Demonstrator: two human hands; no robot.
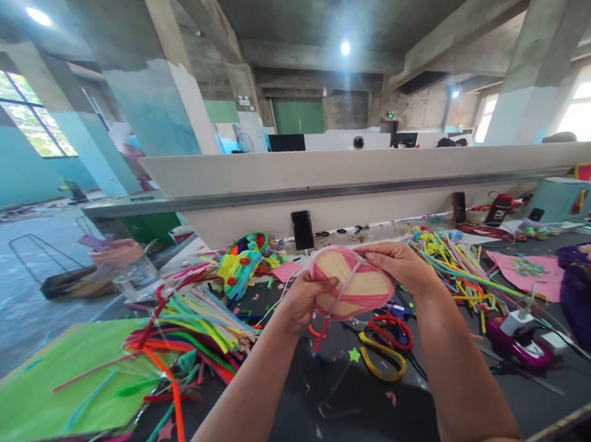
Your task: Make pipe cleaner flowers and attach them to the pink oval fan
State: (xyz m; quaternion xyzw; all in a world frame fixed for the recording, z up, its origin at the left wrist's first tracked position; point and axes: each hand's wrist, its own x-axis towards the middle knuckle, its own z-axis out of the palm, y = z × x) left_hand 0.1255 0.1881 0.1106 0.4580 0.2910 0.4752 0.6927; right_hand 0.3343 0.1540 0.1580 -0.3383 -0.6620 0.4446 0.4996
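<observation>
Both my hands grip a flat, rounded pink-and-cream craft piece [358, 298] above the dark table. A pale pink strip crosses its face, and a pink stem hangs below it. My left hand [304, 300] pinches the left edge, thumb on the front. My right hand [405, 264] holds the upper right edge, with thumb and fingers together. Just below the piece, to the right, lie scissors with red and yellow handles [384, 360]. A green paper star [354, 355] lies left of them.
Bundled pipe cleaners [214, 316] and a green sheet [40, 372] lie left. More pipe cleaners [453, 264] lie right, near a purple power strip [518, 345] with cables. A phone [302, 230] leans against the white partition [255, 225]. At the right edge is a purple bag [581, 298].
</observation>
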